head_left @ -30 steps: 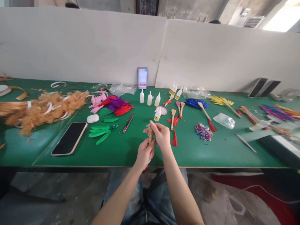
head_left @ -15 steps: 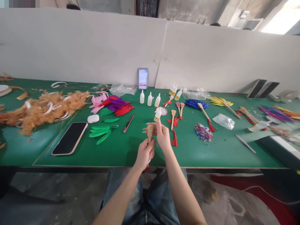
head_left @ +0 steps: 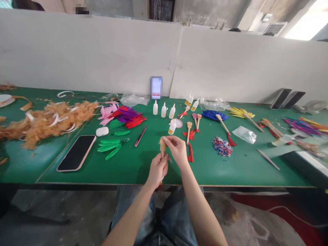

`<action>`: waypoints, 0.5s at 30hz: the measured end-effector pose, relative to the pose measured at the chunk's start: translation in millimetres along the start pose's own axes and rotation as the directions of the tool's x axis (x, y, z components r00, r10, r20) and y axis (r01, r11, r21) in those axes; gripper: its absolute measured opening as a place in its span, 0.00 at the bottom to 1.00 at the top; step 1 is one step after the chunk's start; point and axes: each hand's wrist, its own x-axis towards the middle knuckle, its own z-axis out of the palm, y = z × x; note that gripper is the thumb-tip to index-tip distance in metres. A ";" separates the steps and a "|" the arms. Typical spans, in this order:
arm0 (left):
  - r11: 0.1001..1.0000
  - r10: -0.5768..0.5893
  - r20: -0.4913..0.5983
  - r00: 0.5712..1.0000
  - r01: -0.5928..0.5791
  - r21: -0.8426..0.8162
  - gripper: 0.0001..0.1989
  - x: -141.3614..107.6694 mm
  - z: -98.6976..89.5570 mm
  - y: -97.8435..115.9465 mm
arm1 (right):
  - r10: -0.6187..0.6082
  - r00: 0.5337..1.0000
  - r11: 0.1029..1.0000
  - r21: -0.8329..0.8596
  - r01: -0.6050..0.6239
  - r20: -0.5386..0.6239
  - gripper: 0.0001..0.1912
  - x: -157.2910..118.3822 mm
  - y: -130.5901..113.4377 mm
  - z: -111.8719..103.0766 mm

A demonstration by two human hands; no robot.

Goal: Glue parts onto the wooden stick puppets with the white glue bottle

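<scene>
My left hand [head_left: 157,171] is closed round the stem of a wooden fan handle [head_left: 162,146], held upright above the table's front edge. A bit of red shows below that hand. My right hand [head_left: 178,150] has thumb and fingers pinched together at the upper right edge of the handle's rounded head; anything small between the fingertips is hidden. Just beyond the hands stands a small glue bottle [head_left: 172,128] with a yellow label, in front of a round dish [head_left: 179,123]. To the right lies another wooden handle [head_left: 189,129] with a red tassel [head_left: 190,153].
Green feathers [head_left: 111,145], a black-screened phone [head_left: 76,153], a white case [head_left: 102,131] and tweezers [head_left: 140,136] lie left. Several white bottles [head_left: 163,110] stand behind. Rightward are a blue feather fan [head_left: 214,115], a yellow one [head_left: 241,112] and colourful chips [head_left: 221,146].
My right hand's raised thumb and spread fingers have come together in a pinch at the handle's head. My left hand keeps its grip in nearly the same place.
</scene>
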 end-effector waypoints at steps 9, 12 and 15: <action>0.999 -0.026 -0.041 0.999 0.025 -0.043 0.21 1.1 -0.1 0.0 | -0.066 0.995 0.984 -0.172 0.053 -0.069 0.18 1.9 7.8 10.3; 0.998 -0.040 -0.046 0.998 0.038 -0.042 0.21 3.2 -0.7 -1.5 | -0.088 0.993 0.968 -0.243 0.068 -0.073 0.18 4.2 9.0 12.2; 0.999 -0.050 -0.051 0.997 0.048 -0.023 0.22 4.2 -1.2 -0.6 | -0.152 0.988 0.902 -0.412 0.127 -0.028 0.20 9.1 9.3 10.5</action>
